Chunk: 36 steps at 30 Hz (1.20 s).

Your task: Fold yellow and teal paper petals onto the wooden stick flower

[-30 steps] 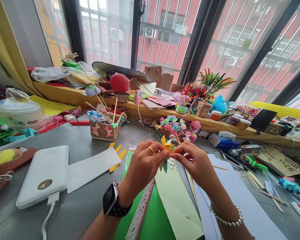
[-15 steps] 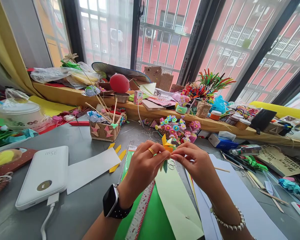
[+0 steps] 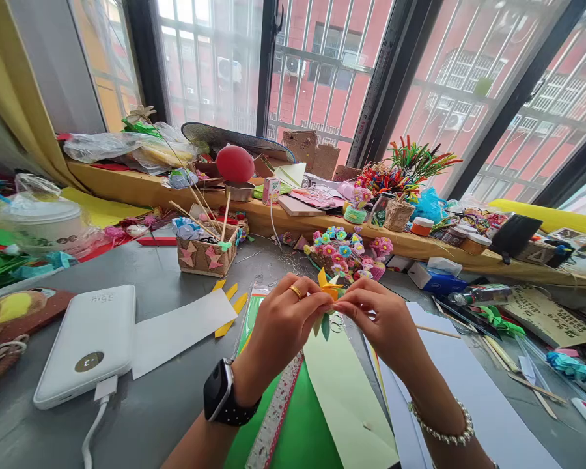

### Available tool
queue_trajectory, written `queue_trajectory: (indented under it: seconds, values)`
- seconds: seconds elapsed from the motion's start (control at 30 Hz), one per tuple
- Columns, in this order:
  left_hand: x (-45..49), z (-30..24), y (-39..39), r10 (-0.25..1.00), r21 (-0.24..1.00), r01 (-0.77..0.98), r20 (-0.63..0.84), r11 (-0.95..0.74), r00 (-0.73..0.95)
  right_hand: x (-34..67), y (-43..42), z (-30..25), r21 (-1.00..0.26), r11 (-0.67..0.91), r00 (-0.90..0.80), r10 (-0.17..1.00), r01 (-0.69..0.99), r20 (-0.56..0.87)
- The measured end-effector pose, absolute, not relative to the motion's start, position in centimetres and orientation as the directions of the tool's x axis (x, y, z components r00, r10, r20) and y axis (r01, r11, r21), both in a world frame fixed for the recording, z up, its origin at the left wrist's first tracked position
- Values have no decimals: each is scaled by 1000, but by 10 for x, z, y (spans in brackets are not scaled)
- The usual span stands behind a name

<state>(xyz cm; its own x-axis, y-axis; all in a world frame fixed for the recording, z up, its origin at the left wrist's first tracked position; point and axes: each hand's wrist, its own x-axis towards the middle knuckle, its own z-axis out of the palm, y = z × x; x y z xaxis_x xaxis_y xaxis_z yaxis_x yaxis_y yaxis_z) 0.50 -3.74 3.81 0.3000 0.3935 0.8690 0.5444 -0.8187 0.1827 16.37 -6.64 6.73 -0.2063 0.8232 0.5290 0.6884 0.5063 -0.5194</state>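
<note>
"35W" (W a bit soft) on white pwr bank (image 3: pixel 85 342), blk print on beige pkg (image 3: pixel 549 316) too blurry to read, ditto marks on lidded cup (image 3: pixel 49 227), tiny txt on dark window frame (image 3: pixel 371 107) illegible

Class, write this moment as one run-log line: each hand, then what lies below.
left hand: pinching paper flower | right hand: fingertips at flower's base | below: ruler, pale green paper

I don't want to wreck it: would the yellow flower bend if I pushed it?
Probably. The yellow flower looks like folded paper, so it's likely light and fragile. Its thin petals stick out, so they might crease easily. The left hand pinches near its base, so that part may give less.
</note>
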Motion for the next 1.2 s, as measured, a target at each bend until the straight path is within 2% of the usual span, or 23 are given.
queue_trajectory:
  seconds: [0.13,0.27,0.4,0.53,0.6,0.7,0.77,1.0,1.2]
  values:
    - [4,38,-37,464,284,493,836,-822,292,163,-66,67,-493,519,-203,804,699,559]
    - [-2,42,-36,671,580,344,681,-739,294,163,-66,67,-485,547,-207,780,682,590]
    - [-6,44,-31,843,856,85,478,-510,246,164,-67,68,-456,564,-211,757,688,619]
    - [-3,41,-24,964,968,-64,248,-243,95,163,-68,68,-411,597,-220,712,689,667]
    - [1,39,-23,984,986,-126,124,-107,130,162,-69,69,-382,618,-226,681,687,696]
    - [5,40,-26,948,956,-269,-27,117,317,160,-71,69,-317,663,-250,614,679,748]
    - [6,43,-31,902,905,-353,-69,237,427,158,-72,70,-265,690,-272,564,673,779]
    - [4,51,-41,843,837,-462,1,294,537,152,-76,69,-76,717,-339,416,693,844]
    - [3,50,-40,809,737,-582,84,342,582,148,-77,68,4,692,-336,346,721,876]
